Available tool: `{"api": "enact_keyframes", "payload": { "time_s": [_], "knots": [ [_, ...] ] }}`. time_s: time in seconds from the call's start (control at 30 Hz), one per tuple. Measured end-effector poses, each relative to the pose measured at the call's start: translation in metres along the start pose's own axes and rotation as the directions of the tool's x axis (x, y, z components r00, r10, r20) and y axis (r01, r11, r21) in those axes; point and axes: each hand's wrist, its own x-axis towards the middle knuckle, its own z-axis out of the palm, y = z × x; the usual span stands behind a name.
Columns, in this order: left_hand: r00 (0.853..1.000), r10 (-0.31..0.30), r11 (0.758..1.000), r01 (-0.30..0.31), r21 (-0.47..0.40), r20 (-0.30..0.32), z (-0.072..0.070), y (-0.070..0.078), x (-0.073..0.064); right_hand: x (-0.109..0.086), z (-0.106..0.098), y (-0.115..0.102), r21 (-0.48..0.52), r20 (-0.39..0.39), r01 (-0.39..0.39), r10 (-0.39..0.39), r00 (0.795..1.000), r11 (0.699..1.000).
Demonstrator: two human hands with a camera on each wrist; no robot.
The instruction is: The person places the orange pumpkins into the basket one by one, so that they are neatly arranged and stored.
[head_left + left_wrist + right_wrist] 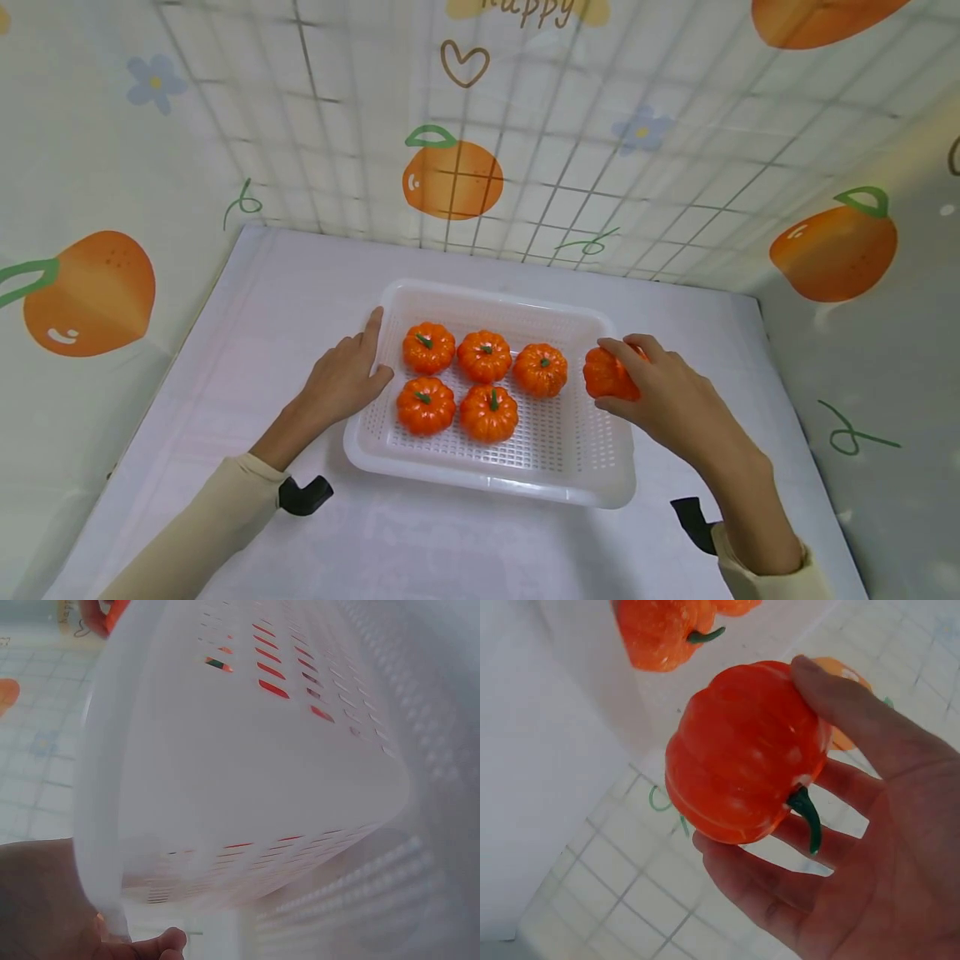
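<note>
A white perforated plastic basket (525, 487) holds several small orange pumpkins with green stems, one of them a front pumpkin (489, 414). My left hand (341, 379) holds the basket at its left rim, index finger stretched along the edge and thumb over it. In the left wrist view, the basket's outer wall (225, 757) fills most of the frame, and part of the hand (45, 900) shows past the rim. Above the basket's right rim, my right hand (667, 400) grips another pumpkin (742, 754) between thumb and fingers, its green stem towards the palm.
The basket stands on a table with a white cover (420, 542). A pale backdrop (360, 167) with a grid and printed oranges rises behind, with printed side walls at left and right. Black straps (303, 497) hang at both wrists.
</note>
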Motion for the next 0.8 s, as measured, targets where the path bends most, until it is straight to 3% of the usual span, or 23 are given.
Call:
{"api": "enact_keyframes", "payload": {
  "time_s": [0.33, 0.8],
  "knots": [
    [1.000, -0.006, 1.000, 0.006, -0.007, 0.005, 0.002, -0.001, 0.000, 0.010, 0.014, -0.011, 0.057, 0.115, 0.083, -0.089, 0.989, 0.995],
    [1.000, 0.003, 1.000, -0.003, -0.007, -0.001, -0.001, -0.001, 0.000, 0.021, 0.031, -0.021, 0.073, 0.197, 0.201, -0.212, 0.957, 0.977]
  ]
}}
